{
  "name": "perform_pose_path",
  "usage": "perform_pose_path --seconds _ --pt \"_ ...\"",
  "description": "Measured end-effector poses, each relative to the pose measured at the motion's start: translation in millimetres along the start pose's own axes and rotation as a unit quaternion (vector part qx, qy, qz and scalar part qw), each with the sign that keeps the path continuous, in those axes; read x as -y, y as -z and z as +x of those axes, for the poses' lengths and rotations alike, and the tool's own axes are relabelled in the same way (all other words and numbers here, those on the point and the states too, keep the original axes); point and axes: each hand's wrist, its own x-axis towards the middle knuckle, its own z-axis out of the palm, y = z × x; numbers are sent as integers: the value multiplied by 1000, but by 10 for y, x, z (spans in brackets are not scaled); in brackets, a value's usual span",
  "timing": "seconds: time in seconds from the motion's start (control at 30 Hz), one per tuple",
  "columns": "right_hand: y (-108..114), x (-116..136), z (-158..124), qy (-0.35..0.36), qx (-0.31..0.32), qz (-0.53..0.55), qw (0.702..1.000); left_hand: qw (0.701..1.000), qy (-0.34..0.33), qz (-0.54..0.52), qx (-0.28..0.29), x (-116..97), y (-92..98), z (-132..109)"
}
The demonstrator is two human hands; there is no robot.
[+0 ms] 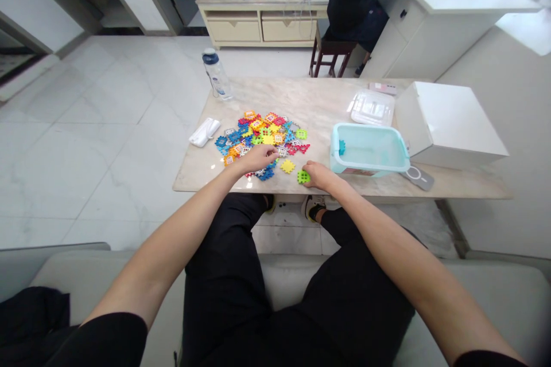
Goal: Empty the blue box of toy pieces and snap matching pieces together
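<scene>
A heap of colourful plastic building tiles [268, 140] with toothed edges, in orange, blue, red, yellow and grey, lies on the marble-topped table. My left hand [259, 157] rests over the near side of the heap, its fingers drawn together close to a grey-white tile [282, 152]. Whatever may be between those fingertips is hidden. Lower right, my right hand [317, 175] grips a green square tile [303, 177] by its right side, near the table's front edge. A single yellow tile [287, 167] lies flat between the two hands.
Right of my right hand stands a light-blue plastic bin [370, 169] with one blue tile inside. Behind it are a clear lid [372, 107] and a white box [456, 123]. A water bottle [218, 77] and tissue pack [205, 132] stand left. A person [357, 0] sits beyond.
</scene>
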Motion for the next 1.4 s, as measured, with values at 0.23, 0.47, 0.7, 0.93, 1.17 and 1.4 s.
perform_pose_path --seconds 0.23,0.47,0.7,0.93,1.17,1.4 --pt "335 66 -67 18 -144 99 984 993 67 -100 9 -188 10 -44" --pt "910 300 -343 170 -428 286 840 887 57 -446 106 -467 -74 -35" --pt "1010 408 -551 186 -461 258 828 844 -18 -525 111 -663 -80 -22" --pt "936 357 -516 200 -437 253 840 851 -11 -515 105 -639 -77 -6" --pt "909 350 -502 201 -419 248 850 870 26 -486 81 -672 -69 -4" --pt "881 366 -458 191 -435 213 854 892 49 -446 48 -698 -98 -5"
